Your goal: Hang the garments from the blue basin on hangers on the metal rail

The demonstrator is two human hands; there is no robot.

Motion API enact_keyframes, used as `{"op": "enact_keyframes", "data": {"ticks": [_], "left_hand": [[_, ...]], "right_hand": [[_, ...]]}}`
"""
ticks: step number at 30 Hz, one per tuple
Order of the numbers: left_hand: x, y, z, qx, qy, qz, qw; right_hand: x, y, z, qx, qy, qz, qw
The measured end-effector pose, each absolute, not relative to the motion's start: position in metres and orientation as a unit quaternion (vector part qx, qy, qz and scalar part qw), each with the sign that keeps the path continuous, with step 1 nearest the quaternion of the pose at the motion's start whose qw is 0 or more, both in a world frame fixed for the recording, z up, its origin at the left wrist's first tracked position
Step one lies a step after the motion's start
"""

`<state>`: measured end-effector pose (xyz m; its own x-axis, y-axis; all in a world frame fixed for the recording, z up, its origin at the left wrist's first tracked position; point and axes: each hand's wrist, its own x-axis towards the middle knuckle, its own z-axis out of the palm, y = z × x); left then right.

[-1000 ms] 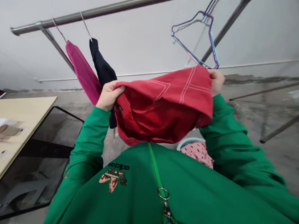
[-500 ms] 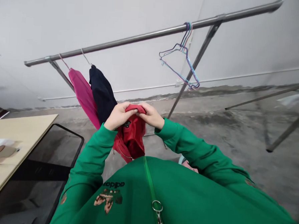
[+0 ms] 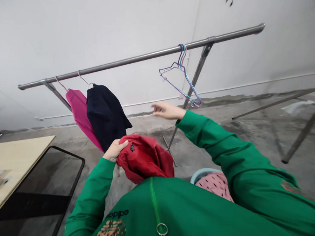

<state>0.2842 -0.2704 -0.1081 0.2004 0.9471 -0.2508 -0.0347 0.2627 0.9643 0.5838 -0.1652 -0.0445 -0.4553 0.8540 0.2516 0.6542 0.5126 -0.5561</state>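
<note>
A red garment [image 3: 147,156] with a small dark emblem hangs bunched in front of my chest. My left hand [image 3: 115,149] grips its upper left edge, thumb on top and the other fingers behind the cloth. Raised to the right and apart from the garment, my right hand [image 3: 165,110] holds nothing; its fingers point left and are partly blurred. Several hangers [image 3: 181,77] in purple, blue and pink hang on the metal rail [image 3: 139,57], just beyond my right hand. A dark navy garment [image 3: 103,111] and a magenta garment [image 3: 80,110] hang on hangers at the rail's left.
A light wooden table [image 3: 26,153] with a black metal frame [image 3: 82,163] stands at the left. On the floor at lower right is a pale blue basin [image 3: 196,174] with a pink dark-spotted cloth [image 3: 214,182]. The rack's slanted leg [image 3: 199,69] rises behind the hangers.
My right hand has let go of the red garment and moved right, toward the hangers. My left hand keeps hold and is lower; the garment is spread wider. The view has shifted.
</note>
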Motion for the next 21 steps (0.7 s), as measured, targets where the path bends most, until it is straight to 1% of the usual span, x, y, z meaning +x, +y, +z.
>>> {"op": "enact_keyframes", "data": {"ticks": [2, 3, 4, 6, 9, 12, 18, 21], "left_hand": [[0.292, -0.270, -0.099, 0.456, 0.486, 0.380, 0.642], [0.296, -0.269, -0.095, 0.455, 0.481, 0.377, 0.648], [0.301, -0.269, -0.092, 0.453, 0.478, 0.378, 0.650], [0.310, -0.267, -0.086, 0.447, 0.477, 0.393, 0.646], [0.318, -0.263, -0.077, 0.446, 0.486, 0.404, 0.634], [0.318, -0.260, -0.072, 0.454, 0.495, 0.403, 0.622], [0.315, -0.258, -0.078, 0.453, 0.514, 0.405, 0.606], [0.316, -0.257, -0.082, 0.453, 0.517, 0.401, 0.605]], "right_hand": [[0.617, -0.144, -0.023, -0.573, -0.752, 0.022, 0.326], [0.632, -0.134, -0.013, -0.621, -0.704, -0.054, 0.341], [0.646, -0.125, -0.005, -0.660, -0.661, -0.109, 0.340], [0.666, -0.107, 0.006, -0.711, -0.611, -0.162, 0.307], [0.681, -0.088, 0.007, -0.740, -0.606, -0.160, 0.243], [0.684, -0.080, 0.003, -0.741, -0.622, -0.133, 0.216], [0.690, -0.087, 0.011, -0.733, -0.615, -0.146, 0.250], [0.693, -0.086, 0.020, -0.719, -0.611, -0.118, 0.309]]}}
